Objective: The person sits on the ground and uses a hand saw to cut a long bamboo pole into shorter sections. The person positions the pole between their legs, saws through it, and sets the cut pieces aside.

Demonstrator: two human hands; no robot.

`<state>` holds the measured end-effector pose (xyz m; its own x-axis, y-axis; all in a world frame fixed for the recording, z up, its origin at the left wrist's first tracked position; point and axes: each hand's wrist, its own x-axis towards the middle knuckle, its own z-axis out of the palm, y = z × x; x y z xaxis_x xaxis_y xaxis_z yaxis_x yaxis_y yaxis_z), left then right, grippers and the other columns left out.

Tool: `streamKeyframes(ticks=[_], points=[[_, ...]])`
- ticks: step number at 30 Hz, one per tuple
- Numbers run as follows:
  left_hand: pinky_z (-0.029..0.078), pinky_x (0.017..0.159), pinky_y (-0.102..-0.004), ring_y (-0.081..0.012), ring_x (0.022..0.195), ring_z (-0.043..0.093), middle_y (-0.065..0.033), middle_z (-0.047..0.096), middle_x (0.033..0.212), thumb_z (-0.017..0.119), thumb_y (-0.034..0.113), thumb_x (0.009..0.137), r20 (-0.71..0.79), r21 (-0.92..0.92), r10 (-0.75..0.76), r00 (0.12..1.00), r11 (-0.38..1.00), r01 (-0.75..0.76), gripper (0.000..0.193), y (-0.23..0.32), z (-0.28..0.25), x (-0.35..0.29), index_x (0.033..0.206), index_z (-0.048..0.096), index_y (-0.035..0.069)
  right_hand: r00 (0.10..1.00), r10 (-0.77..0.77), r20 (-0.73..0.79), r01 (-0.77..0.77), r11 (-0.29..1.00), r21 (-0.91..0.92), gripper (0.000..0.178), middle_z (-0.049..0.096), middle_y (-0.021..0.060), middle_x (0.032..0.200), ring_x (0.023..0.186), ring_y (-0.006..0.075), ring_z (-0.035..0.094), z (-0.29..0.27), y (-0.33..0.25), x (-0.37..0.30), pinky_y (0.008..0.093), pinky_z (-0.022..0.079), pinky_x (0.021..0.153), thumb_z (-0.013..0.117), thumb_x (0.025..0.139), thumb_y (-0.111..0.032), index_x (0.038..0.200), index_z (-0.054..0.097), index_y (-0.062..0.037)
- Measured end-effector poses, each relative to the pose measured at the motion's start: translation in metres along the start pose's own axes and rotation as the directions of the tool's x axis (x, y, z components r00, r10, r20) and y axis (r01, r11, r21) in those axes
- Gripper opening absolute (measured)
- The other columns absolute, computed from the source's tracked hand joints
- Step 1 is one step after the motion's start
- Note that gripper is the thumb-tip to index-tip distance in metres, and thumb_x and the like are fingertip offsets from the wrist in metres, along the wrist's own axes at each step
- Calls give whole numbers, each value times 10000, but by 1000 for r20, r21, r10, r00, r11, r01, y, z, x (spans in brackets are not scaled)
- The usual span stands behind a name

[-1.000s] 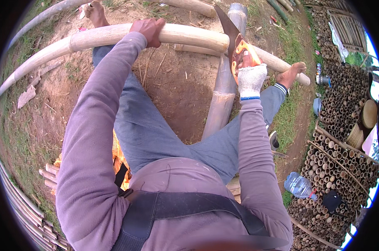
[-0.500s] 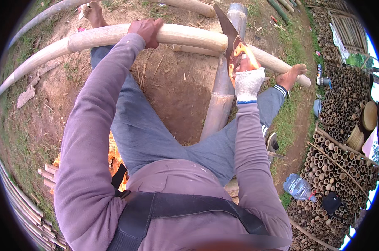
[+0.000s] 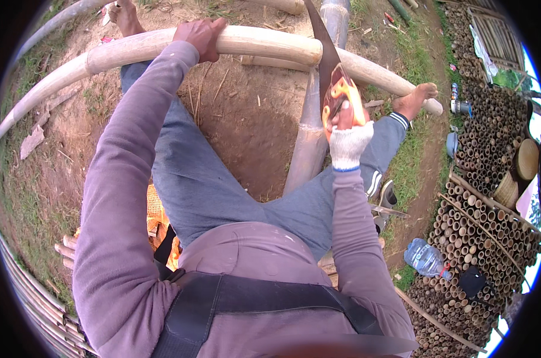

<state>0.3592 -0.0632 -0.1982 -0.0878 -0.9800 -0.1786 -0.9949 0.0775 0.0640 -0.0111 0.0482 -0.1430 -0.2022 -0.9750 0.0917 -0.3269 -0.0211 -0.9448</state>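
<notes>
A pale bamboo pole (image 3: 133,51) runs across in front of me, its cut end at the right. My bare left hand (image 3: 202,39) is closed over the top of it, a little short of that end. In my right hand (image 3: 349,128), which wears a white knit glove with bare fingertips, is a hand saw (image 3: 325,53) with an orange handle. Its dark blade points away from me, right beside the pole's cut end. Another pale pole (image 3: 378,76) continues to the right of the blade, with my foot at its far end.
A thick grey bamboo pole (image 3: 306,146) lies lengthwise beneath the pale ones. At right are large stacks of cut bamboo (image 3: 479,221) and a clear plastic bottle (image 3: 426,258). Orange netting (image 3: 157,215) lies by my left leg, and long poles (image 3: 31,292) line the lower left.
My right hand has drawn the saw back toward me, so its handle sits lower. The pole and my left hand have shifted slightly left and up in the picture.
</notes>
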Motion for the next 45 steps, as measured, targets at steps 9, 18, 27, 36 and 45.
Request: streamKeyframes(ticks=[9, 18, 27, 36, 45], points=[[624, 854, -456, -324, 1048, 748, -103, 745, 1115, 861, 311, 712, 3, -19, -18, 1000, 1000, 18, 650, -16, 5, -4, 1286, 582, 187, 995, 100, 19, -101, 994, 36, 246, 604, 45, 655, 527, 106, 590, -69, -21, -104, 270, 502, 504, 691, 1051, -201, 1011, 566, 7], [629, 877, -441, -296, 1041, 760, -94, 764, 1119, 876, 283, 733, -30, 3, 19, 999, 1000, -19, 623, 3, 2, 5, 1285, 601, 191, 989, -141, 37, 146, 963, -228, 306, 651, 46, 668, 483, 115, 594, 14, 6, 71, 276, 474, 451, 761, 1018, -262, 1000, 644, 20], [607, 854, -481, -332, 1038, 747, -103, 743, 1108, 865, 311, 725, 6, -18, 2, 1000, 1000, -2, 623, -15, 11, 0, 1262, 578, 177, 989, 141, 32, -142, 989, 28, 234, 596, 49, 650, 530, 113, 590, -98, -29, -152, 270, 506, 525, 681, 1047, -181, 991, 542, -2], [609, 849, -491, -327, 1028, 748, -91, 752, 1089, 873, 312, 708, -2, -16, 16, 1000, 1000, -16, 671, -3, 7, 7, 1295, 572, 191, 993, 94, 78, -93, 996, -15, 279, 675, 54, 749, 618, 96, 650, 19, -11, 63, 277, 517, 530, 735, 1041, -235, 1009, 645, 28], [600, 855, -508, -348, 1049, 746, -102, 756, 1103, 865, 317, 710, -13, 3, 4, 1000, 1000, -4, 674, -17, 15, 0, 1295, 561, 178, 996, 85, 28, -86, 996, 25, 225, 589, 31, 641, 551, 95, 593, -89, -6, -154, 276, 501, 516, 692, 1044, -186, 994, 552, -17]])
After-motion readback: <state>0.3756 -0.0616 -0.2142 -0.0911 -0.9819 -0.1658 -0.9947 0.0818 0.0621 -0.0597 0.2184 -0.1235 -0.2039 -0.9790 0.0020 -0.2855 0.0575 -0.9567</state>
